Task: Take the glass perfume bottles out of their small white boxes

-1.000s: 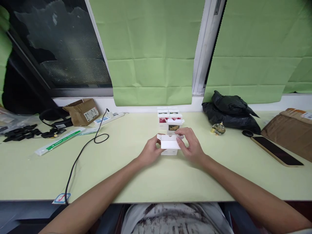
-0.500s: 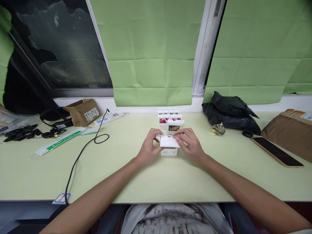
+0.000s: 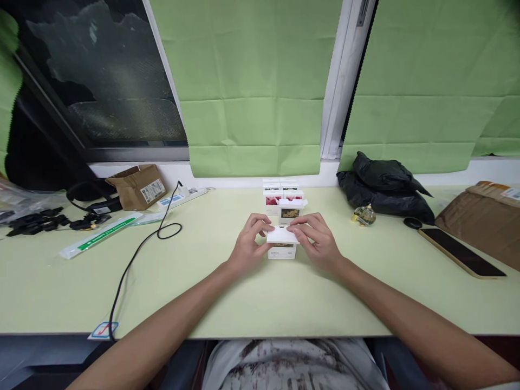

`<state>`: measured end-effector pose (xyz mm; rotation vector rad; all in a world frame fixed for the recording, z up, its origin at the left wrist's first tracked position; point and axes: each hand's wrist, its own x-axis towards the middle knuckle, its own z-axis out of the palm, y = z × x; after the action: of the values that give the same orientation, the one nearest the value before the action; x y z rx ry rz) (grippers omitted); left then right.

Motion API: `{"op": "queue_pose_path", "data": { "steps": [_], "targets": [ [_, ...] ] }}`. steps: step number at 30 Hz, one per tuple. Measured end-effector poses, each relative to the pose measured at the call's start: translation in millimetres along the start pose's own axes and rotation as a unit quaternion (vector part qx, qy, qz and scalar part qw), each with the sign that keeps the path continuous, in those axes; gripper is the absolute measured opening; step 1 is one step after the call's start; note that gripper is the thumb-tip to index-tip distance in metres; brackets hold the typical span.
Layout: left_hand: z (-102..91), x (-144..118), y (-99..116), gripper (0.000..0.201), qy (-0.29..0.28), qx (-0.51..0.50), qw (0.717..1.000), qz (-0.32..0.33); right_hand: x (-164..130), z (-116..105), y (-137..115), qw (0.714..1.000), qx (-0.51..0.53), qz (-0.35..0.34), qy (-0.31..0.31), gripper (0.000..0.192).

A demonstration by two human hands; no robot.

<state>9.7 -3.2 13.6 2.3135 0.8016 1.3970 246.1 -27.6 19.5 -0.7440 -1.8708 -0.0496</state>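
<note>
A small white carton (image 3: 281,250) stands on the pale green table (image 3: 211,281) in front of me. My left hand (image 3: 248,242) grips its left side, fingers curled over the top. My right hand (image 3: 317,241) holds the right side, its fingers pressing the white lid flap (image 3: 281,235) down flat on the carton. Just behind stand several similar white cartons (image 3: 284,199) with pictures on their fronts; the nearest one has its top flap open.
A small round glass bottle (image 3: 364,215) and a black plastic bag (image 3: 384,187) lie to the right, then a phone (image 3: 461,250) and a brown parcel (image 3: 483,216). Left are a black cable (image 3: 138,249), a power strip (image 3: 181,198), a long sachet (image 3: 99,234) and a cardboard box (image 3: 138,186).
The white lid flap, raised and facing me a second ago, has been folded down onto the carton. My left fingers moved up over the top; my right hand shifted slightly.
</note>
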Motion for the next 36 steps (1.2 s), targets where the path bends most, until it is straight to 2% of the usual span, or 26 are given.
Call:
{"op": "queue_pose_path", "data": {
  "steps": [2,5,7,12,15,18,23,28,30,33,36],
  "targets": [
    [1.7,0.1,0.9,0.024,0.012,-0.013,1.000,-0.015,0.9,-0.1,-0.7,1.000,0.004,0.000,0.002,0.025],
    [5.2,0.0,1.0,0.041,0.051,-0.057,0.994,-0.079,2.0,-0.5,-1.7,1.000,0.007,0.005,0.007,0.025],
    [7.5,-0.4,0.0,0.045,0.060,-0.087,0.987,-0.118,2.3,-0.4,-1.9,1.000,0.007,0.007,0.008,0.026],
    [11.2,-1.5,-1.4,0.050,0.083,-0.118,0.980,-0.135,1.5,0.5,-0.9,1.000,0.004,0.003,0.008,0.025],
    [12.0,-2.0,-0.2,0.046,0.085,-0.114,0.982,-0.125,1.1,1.1,-0.2,1.000,0.003,0.001,0.009,0.025],
    [10.6,-1.9,1.2,0.035,0.069,-0.085,0.990,-0.092,1.4,1.4,0.1,1.000,0.005,-0.001,0.012,0.025],
    [6.4,-0.8,2.8,0.028,0.030,-0.033,0.998,-0.035,1.4,2.1,0.0,1.000,0.008,-0.001,0.012,0.025],
    [4.6,0.3,3.5,0.024,0.024,-0.029,0.999,-0.029,2.4,0.2,-1.8,1.000,-0.005,-0.005,0.019,0.023],
    [4.1,0.6,3.2,0.024,0.026,-0.027,0.999,-0.028,3.9,-2.0,-2.8,0.998,-0.015,0.022,0.056,0.020],
    [3.4,0.9,2.8,0.024,0.025,-0.026,0.999,-0.027,5.8,-5.3,-2.8,0.987,-0.020,0.108,0.120,0.011],
    [3.1,0.9,2.6,0.024,0.025,-0.027,0.999,-0.030,5.3,-5.9,-1.6,0.982,-0.029,0.144,0.119,0.008]
  ]
}}
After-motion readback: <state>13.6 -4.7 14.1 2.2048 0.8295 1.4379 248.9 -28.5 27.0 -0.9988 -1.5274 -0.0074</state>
